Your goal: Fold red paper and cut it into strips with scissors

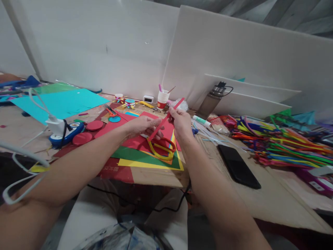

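A narrow red paper strip [163, 121] slants up to the right between my hands. My right hand [179, 119] pinches it near its upper end. Along its lower part, my left hand [145, 125] has its fingers bent close to the strip; whether they grip it is unclear. Beneath the hands lie scissors with yellow and orange handles [161, 156], their blades hidden by the left hand. They rest on red paper [132, 143], above green paper [132, 155] and yellow paper [151, 165].
Red discs [94, 125] and a blue power strip [67, 134] lie left. A paper cup [162, 100] and dark bottle [211, 100] stand behind. At right are a black phone [238, 166] and colourful pipe cleaners [291, 139]. A white cable [24, 149] hangs near the left arm.
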Demonstrator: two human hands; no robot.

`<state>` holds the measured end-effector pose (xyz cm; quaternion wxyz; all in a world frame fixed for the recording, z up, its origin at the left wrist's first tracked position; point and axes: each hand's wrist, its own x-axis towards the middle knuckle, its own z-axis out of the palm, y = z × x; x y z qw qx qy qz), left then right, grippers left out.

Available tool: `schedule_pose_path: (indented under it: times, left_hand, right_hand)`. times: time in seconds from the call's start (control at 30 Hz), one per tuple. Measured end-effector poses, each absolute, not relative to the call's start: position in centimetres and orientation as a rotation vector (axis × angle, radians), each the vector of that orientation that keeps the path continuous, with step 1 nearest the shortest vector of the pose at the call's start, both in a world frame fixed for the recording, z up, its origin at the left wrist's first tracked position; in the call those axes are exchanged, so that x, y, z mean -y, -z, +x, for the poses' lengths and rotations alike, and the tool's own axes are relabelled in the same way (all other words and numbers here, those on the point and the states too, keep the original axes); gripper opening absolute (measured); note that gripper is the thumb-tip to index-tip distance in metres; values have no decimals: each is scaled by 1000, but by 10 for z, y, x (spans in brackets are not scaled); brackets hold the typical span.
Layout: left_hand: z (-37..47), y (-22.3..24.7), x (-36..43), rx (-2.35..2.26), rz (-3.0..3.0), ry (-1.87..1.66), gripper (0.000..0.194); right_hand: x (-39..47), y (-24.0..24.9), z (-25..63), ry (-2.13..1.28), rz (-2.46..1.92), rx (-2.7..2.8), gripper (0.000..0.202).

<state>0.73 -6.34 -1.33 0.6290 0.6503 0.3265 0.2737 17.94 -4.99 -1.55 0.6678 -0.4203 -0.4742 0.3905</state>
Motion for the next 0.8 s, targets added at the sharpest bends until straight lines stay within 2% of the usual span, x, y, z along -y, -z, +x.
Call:
schedule_pose_path:
  times: [0.07,0.27,0.47,0.8]
  left_hand:
    - [9,13,64,-733,1467,-678,61]
    - [13,13,65,-708,1458,-710,41]
    - [12,14,64,-726,1440,-708,34]
    - [11,16,68,-753,1463,-564,39]
  right_hand:
    - [52,20,173,-874,-958,1118,32]
    - [57,27,164,-889,-974,1244,37]
    - [57,21,168,-911,-976,1215,34]
    - [44,16,184,-886,-948,1047,28]
